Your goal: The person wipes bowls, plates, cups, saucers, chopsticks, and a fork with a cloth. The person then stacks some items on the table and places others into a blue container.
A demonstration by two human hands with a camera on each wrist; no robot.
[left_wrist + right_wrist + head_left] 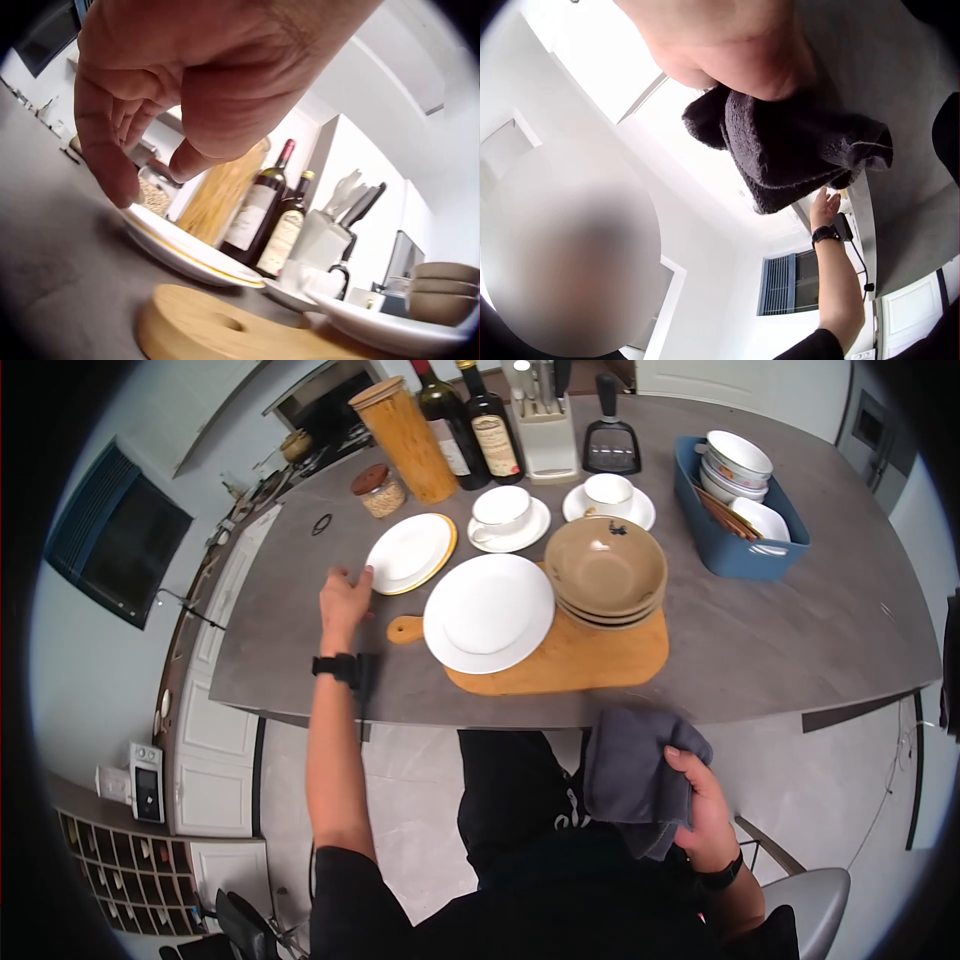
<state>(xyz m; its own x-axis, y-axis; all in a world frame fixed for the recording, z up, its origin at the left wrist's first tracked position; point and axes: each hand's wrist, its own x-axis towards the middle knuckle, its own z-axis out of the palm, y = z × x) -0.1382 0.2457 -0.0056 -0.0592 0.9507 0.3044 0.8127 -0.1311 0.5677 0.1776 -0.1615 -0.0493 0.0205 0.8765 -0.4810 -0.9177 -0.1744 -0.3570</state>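
My left hand point(346, 600) is at the left edge of a small white plate point(410, 552), which lies on a yellow-rimmed one. In the left wrist view a fingertip point(127, 196) comes right to the plate's rim, and a gap separates the thumb from the fingers. Over the table's front edge, my right hand point(706, 810) grips a folded dark grey cloth point(640, 770), thumb on top; the cloth hides its other fingers. A large white plate point(488, 612) and a stack of brown bowls point(606, 568) rest on a wooden cutting board point(560, 665).
Two white cups on saucers point(510, 540) stand behind the board. Farther back are a lidded jar point(378, 492), a tall pasta canister point(408, 445), dark bottles point(492, 435) and a knife block point(548, 450). At right, a blue bin point(740, 560) holds white bowls.
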